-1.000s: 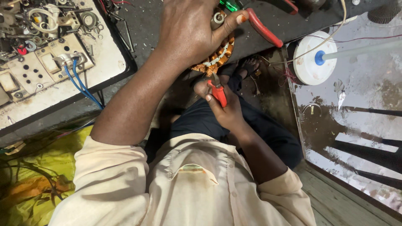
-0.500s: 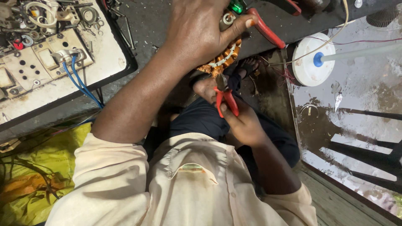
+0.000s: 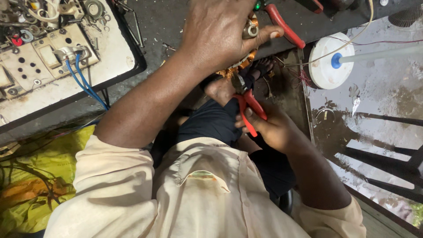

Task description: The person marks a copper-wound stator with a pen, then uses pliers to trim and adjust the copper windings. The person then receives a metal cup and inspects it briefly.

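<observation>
My left hand (image 3: 218,33) reaches across the dark bench and is closed over a motor stator with copper windings (image 3: 238,67), a metal bearing showing at its top. My right hand (image 3: 275,130) grips red-handled pliers (image 3: 250,109) from below. The pliers' dark jaws point up at the lower edge of the copper winding, close beside a foot. Most of the stator is hidden under my left hand.
A second red-handled tool (image 3: 285,21) lies on the bench right of my left hand. A white disc with a blue hub and white rod (image 3: 327,61) sits at right. A switchboard with blue wires (image 3: 53,55) is at left, and a yellow bag (image 3: 33,176) at lower left.
My right hand has slid down the pliers' handles, which now stand slightly apart. My left hand keeps its hold on the stator.
</observation>
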